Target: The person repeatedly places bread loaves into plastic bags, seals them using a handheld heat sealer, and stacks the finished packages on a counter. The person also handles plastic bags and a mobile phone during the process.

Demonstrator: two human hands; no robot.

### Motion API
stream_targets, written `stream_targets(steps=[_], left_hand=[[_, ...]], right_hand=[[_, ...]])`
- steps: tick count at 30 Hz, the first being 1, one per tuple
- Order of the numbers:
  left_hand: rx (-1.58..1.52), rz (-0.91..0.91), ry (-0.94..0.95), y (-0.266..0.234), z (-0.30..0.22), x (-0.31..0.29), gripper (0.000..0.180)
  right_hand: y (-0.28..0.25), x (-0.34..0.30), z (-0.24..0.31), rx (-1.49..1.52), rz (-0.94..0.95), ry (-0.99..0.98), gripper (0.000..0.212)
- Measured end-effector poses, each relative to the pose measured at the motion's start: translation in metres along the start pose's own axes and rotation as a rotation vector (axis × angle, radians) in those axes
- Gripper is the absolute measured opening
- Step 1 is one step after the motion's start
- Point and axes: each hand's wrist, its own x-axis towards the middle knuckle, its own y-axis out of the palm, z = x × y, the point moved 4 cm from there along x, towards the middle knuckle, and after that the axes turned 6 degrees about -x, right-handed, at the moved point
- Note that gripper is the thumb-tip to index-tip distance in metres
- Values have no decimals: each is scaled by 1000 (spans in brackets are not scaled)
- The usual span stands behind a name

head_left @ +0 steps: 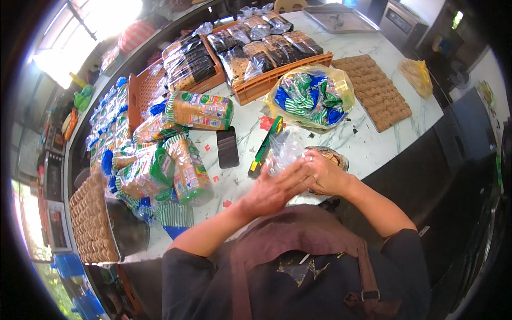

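Observation:
Close to my body, both hands are together at the table's near edge. My left hand (278, 186) presses the crumpled clear plastic bag (287, 152), its fingers reaching across to the other hand. My right hand (326, 173) is closed around the gathered part of the same bag. Beyond its fingers shows a wrapped loaf of bread (335, 156), mostly covered by the hand. Just left of the bag stands a long green and yellow tool (265, 146), perhaps a bag sealer. A dark phone (228, 148) lies further left.
Packed bread loaves (200, 111) crowd the left of the marble table (245, 114). Orange crates (282, 78) of dark-wrapped loaves stand at the back. A yellow bag (311, 98) holds striped plastic wrappers. Trays of brown rolls (373, 90) lie at right and far left.

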Motion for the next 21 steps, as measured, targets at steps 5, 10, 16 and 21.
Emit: stream_targets(steps=[5, 10, 16, 21], left_hand=[[366, 98, 58, 14, 43, -7, 21], [-1063, -44, -656, 40, 60, -23, 19], [-1723, -7, -594, 20, 12, -13, 53], [83, 66, -38, -3, 14, -1, 59]], right_hand=[[10, 2, 14, -41, 98, 31, 15], [7, 4, 22, -32, -60, -7, 14], [17, -6, 22, -197, -129, -14, 19], [21, -3, 15, -94, -126, 35, 17]])
